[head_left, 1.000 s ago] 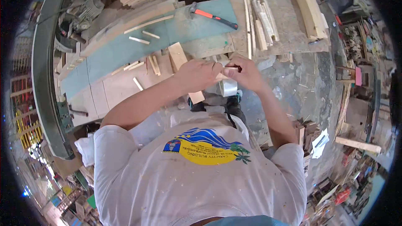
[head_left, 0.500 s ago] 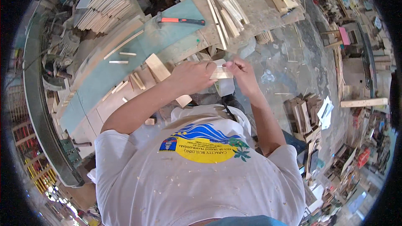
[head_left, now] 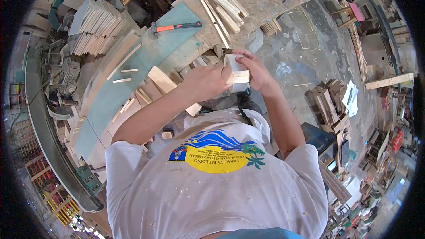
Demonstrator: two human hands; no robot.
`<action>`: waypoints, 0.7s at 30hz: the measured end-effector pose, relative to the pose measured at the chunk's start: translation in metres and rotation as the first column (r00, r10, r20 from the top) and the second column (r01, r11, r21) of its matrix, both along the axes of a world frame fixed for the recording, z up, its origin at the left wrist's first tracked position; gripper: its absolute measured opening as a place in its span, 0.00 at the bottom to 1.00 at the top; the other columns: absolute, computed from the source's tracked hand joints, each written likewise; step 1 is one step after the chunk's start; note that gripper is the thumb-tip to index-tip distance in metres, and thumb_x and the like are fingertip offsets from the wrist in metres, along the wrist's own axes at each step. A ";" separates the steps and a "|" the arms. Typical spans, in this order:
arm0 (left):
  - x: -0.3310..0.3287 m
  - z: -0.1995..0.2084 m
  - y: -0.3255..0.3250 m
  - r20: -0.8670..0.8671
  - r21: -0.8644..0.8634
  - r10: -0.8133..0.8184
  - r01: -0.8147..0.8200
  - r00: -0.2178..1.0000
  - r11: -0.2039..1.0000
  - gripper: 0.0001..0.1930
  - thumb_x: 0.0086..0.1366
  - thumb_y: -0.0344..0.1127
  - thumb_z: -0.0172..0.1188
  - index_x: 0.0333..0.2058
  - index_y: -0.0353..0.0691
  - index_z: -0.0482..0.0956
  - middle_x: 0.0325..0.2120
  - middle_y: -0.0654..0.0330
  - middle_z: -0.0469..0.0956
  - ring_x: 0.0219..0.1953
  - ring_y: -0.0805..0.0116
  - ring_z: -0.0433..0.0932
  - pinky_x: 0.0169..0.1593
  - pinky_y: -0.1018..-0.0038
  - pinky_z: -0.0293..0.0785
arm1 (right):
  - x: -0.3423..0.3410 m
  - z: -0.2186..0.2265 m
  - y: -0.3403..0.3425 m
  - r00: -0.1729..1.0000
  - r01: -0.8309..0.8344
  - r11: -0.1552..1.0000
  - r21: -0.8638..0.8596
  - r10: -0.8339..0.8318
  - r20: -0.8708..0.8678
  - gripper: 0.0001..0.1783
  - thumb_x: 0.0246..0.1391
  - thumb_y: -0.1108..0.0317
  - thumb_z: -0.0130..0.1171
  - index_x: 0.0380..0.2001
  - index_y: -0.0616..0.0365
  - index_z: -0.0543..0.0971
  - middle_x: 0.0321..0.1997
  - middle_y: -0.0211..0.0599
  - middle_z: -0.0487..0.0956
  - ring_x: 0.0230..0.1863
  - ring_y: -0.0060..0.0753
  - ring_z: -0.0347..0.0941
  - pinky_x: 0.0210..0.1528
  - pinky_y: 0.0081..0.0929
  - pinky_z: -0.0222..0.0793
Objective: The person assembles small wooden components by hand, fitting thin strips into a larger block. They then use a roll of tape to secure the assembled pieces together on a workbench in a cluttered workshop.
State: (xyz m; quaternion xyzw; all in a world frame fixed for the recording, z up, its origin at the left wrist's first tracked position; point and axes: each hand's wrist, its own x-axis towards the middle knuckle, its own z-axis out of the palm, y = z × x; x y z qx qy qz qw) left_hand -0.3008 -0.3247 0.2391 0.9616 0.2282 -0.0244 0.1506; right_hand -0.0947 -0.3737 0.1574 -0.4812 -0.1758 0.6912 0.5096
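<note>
- Light wood strips (head_left: 239,77) located between the hands, in front of the torso; long axis runs roughly left-right.
- Left end covered by left hand (head_left: 207,80): fingers curled, strips gripped there.
- Right hand (head_left: 258,72) half curled just beside the right end, thumb laid on white piece (head_left: 232,61); firmness of grip can't be told, fingertips partly hidden.
- White piece seen above and below the strips; exact kind unclear.
- Hammer (head_left: 176,27) left on green bench surface (head_left: 152,57), well apart from both hands.
</note>
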 end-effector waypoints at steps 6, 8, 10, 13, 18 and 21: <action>-0.001 -0.006 -0.003 -0.005 0.009 -0.032 0.032 0.999 0.999 0.20 0.63 0.49 0.63 0.41 0.38 0.72 0.32 0.51 0.82 0.33 0.52 0.84 0.35 0.59 0.80 | 0.005 0.026 0.032 0.990 0.103 0.994 0.047 -0.107 0.090 0.21 0.58 0.71 0.62 0.55 0.52 0.75 0.41 0.34 0.80 0.37 0.29 0.79 0.37 0.30 0.77; -0.002 -0.010 0.001 -0.018 -0.015 -0.004 0.004 1.000 1.000 0.20 0.63 0.49 0.63 0.40 0.38 0.72 0.32 0.51 0.82 0.33 0.52 0.84 0.35 0.59 0.80 | 0.004 0.046 0.040 0.985 0.058 0.994 0.093 -0.072 0.157 0.20 0.59 0.67 0.63 0.55 0.49 0.76 0.40 0.35 0.80 0.38 0.30 0.79 0.38 0.31 0.77; -0.005 -0.017 0.006 -0.036 0.000 -0.003 0.003 0.999 1.000 0.20 0.62 0.48 0.63 0.40 0.37 0.72 0.31 0.52 0.82 0.33 0.53 0.85 0.36 0.59 0.81 | 0.004 0.055 0.046 0.986 0.056 0.991 0.119 -0.074 0.149 0.20 0.61 0.64 0.61 0.56 0.50 0.74 0.41 0.36 0.80 0.38 0.33 0.80 0.39 0.34 0.79; -0.005 -0.018 0.010 -0.084 0.029 -0.014 0.016 0.996 0.999 0.19 0.64 0.48 0.62 0.41 0.37 0.72 0.31 0.51 0.82 0.33 0.52 0.85 0.36 0.59 0.81 | 0.007 0.063 0.060 0.999 0.039 0.996 0.081 -0.036 -0.040 0.21 0.66 0.61 0.54 0.59 0.57 0.70 0.42 0.41 0.81 0.40 0.38 0.82 0.41 0.37 0.82; 0.000 -0.034 0.013 -0.153 0.071 -0.021 0.032 0.988 0.997 0.18 0.67 0.47 0.56 0.43 0.37 0.73 0.31 0.51 0.82 0.31 0.50 0.84 0.33 0.55 0.81 | 0.010 0.082 0.075 0.982 -0.112 0.991 -0.071 0.099 -0.164 0.22 0.67 0.55 0.51 0.52 0.64 0.69 0.38 0.51 0.81 0.36 0.39 0.81 0.41 0.37 0.82; -0.006 -0.046 0.028 -0.167 0.063 0.020 -0.010 0.986 0.998 0.17 0.68 0.47 0.54 0.44 0.39 0.72 0.32 0.50 0.82 0.31 0.49 0.84 0.33 0.52 0.81 | 0.001 0.083 0.082 0.990 -0.049 0.999 0.007 0.049 -0.130 0.18 0.64 0.61 0.52 0.52 0.60 0.68 0.40 0.53 0.79 0.34 0.41 0.80 0.37 0.39 0.82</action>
